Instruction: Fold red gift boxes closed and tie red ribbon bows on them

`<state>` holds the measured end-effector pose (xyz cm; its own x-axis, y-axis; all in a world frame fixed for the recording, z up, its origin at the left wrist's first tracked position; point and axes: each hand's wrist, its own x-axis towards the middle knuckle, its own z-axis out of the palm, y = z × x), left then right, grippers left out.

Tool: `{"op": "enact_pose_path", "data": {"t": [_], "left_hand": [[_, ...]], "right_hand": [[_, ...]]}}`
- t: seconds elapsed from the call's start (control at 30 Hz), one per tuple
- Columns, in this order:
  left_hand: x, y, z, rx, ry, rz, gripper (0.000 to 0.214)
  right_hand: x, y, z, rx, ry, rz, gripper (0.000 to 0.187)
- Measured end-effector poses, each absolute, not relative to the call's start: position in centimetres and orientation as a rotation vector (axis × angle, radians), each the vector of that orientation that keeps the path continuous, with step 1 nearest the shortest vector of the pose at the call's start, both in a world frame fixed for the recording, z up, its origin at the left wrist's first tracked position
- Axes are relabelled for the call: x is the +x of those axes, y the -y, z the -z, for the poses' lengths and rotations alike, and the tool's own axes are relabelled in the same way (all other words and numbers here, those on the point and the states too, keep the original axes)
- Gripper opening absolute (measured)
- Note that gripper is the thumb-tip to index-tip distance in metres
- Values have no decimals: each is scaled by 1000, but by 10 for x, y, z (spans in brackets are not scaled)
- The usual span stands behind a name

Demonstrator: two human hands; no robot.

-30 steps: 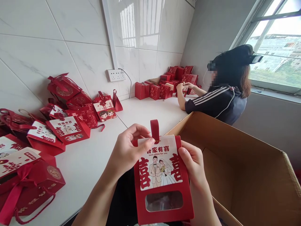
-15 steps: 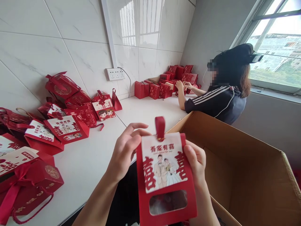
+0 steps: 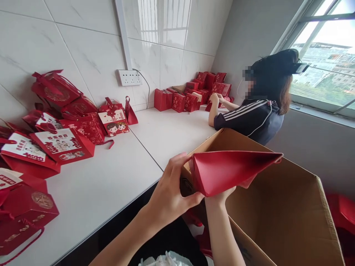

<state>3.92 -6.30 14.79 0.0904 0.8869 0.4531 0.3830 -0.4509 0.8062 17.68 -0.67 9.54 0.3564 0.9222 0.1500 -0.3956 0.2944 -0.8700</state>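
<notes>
I hold a red paper gift bag with both hands, turned on its side over the near corner of an open cardboard box. My left hand grips the bag's left end with thumb and fingers closed on it. My right hand supports it from below and is mostly hidden behind the bag. The bag's printed front faces away from me; only its plain red side shows.
Several red gift bags and boxes lie piled along the white counter at the left. More red boxes stand in the far corner, where another person sits working by the window. A wall socket sits above the counter.
The bag was upright with its printed front toward me; now it is tipped sideways and has moved right, over the cardboard box. My view has also shifted right.
</notes>
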Motion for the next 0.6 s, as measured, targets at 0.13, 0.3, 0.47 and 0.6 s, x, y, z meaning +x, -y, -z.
{"op": "enact_pose_path", "data": {"t": [0.13,0.3,0.47,0.6], "left_hand": [[36,58,-149,1720,-1233,-1308,70],[23,46,-152,1230,-1019,-1396,74],[15,30,-148,755,-836,-1137,52],[21,32,-148,671,-867,-1340,31]], "right_hand": [[171,1,-102,-848,530,-840,30],[179,5,-122,-675,589,-1012,27],[193,6,-137,-912,766,-1104,30],[199,-10,-137,-941,711,-1230,33]]}}
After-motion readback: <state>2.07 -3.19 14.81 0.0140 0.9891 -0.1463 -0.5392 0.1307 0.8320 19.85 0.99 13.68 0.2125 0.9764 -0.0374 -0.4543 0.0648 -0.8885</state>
